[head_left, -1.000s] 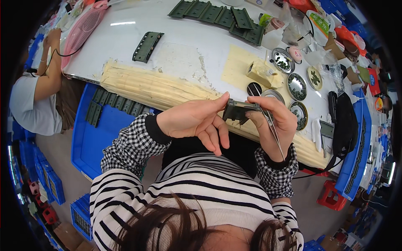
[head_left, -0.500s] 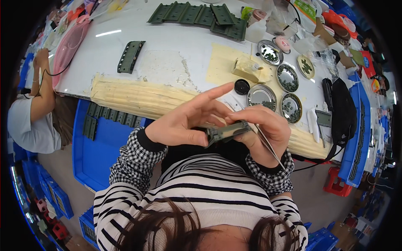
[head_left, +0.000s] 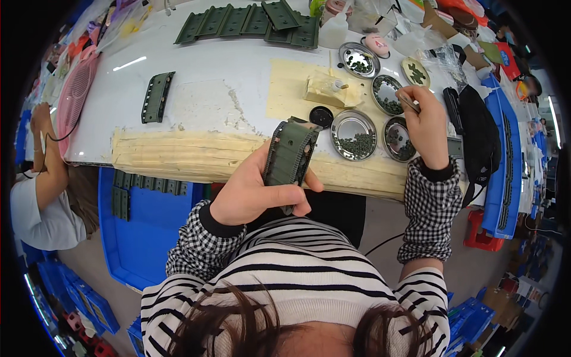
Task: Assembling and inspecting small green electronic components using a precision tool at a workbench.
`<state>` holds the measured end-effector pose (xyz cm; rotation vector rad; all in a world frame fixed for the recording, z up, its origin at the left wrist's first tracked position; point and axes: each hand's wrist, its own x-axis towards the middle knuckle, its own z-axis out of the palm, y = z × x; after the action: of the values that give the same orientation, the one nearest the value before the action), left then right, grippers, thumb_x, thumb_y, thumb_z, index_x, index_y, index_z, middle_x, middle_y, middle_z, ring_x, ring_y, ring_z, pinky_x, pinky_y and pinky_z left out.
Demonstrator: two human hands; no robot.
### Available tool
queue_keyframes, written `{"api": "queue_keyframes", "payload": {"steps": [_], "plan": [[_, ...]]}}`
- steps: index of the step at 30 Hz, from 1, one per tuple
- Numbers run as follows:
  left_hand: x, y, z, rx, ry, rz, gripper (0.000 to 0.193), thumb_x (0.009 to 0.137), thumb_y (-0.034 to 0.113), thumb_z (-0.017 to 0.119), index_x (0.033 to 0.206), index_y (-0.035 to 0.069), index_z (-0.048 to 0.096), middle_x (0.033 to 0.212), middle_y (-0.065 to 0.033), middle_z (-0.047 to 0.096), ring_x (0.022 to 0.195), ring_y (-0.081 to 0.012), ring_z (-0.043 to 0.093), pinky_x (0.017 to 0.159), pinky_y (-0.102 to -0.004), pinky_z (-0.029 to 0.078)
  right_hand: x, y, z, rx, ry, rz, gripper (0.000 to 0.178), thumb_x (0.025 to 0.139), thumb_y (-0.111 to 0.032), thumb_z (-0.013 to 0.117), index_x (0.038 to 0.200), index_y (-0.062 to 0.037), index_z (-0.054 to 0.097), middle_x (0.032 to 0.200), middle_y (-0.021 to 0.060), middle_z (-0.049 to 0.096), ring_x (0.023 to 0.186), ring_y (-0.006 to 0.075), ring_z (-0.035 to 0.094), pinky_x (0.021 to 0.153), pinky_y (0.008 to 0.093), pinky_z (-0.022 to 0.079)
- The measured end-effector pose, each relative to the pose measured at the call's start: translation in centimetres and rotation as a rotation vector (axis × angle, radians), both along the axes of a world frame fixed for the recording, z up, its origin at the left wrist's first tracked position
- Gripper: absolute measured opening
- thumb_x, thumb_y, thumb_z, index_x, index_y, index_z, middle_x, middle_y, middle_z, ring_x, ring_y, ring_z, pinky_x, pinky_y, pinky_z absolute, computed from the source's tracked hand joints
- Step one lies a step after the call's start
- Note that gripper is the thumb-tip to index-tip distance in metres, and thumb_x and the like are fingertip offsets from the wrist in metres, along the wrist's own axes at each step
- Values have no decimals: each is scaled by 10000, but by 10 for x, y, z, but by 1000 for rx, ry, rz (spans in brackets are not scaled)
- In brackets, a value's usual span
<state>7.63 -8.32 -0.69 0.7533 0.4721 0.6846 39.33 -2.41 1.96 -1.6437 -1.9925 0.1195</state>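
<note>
My left hand (head_left: 253, 187) grips a dark green moulded plastic part (head_left: 288, 156), ribbed along its edges, and holds it up before the padded table edge. My right hand (head_left: 429, 119) is out over the metal dishes, its fingers closed on metal tweezers (head_left: 409, 102). The tweezers' tip is near a round dish (head_left: 384, 86) of small green pieces; whether it touches any I cannot tell. Beside it are another dish of green pieces (head_left: 352, 123) and a dish (head_left: 391, 132) partly hidden by my right hand. A black round cap (head_left: 321, 116) sits to their left.
A similar green part (head_left: 158, 98) lies on the white table (head_left: 202, 65) at left. Several more green panels (head_left: 238, 22) are at the back. A foam-like block (head_left: 333, 89) stands mid-table. A blue bin (head_left: 137, 238) is below left. At far left another person's arm (head_left: 50, 143) shows.
My right hand has left the green part and moved right, over the dishes, with the tweezers. My left hand has turned the part more upright. The view has shifted slightly.
</note>
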Motion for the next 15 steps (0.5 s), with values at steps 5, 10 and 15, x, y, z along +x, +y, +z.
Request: {"api": "queue_keyframes", "payload": {"steps": [5, 10, 15], "plan": [[8, -6, 3, -94, -25, 115, 464, 954, 141, 562, 1343, 30, 334, 1020, -160, 634, 822, -177, 651, 738, -311, 556, 5, 27, -5, -224, -38, -26, 209, 816, -152, 678, 902, 34, 636, 792, 178, 659, 716, 303, 636, 659, 354, 482], [5, -9, 4, -18, 13, 160, 421, 972, 130, 531, 1343, 29, 360, 1074, -166, 636, 897, -166, 644, 800, -301, 547, 8, 37, -7, -267, -147, -19, 206, 818, -158, 670, 871, 35, 619, 799, 181, 643, 737, 345, 618, 654, 401, 475], [11, -7, 5, 79, 121, 267, 447, 953, 74, 547, 1354, 20, 357, 1146, -166, 617, 960, -159, 636, 838, -293, 537, 5, 34, -14, -170, -279, 59, 173, 837, -124, 638, 910, 16, 567, 820, 186, 623, 757, 372, 601, 662, 423, 470]]}}
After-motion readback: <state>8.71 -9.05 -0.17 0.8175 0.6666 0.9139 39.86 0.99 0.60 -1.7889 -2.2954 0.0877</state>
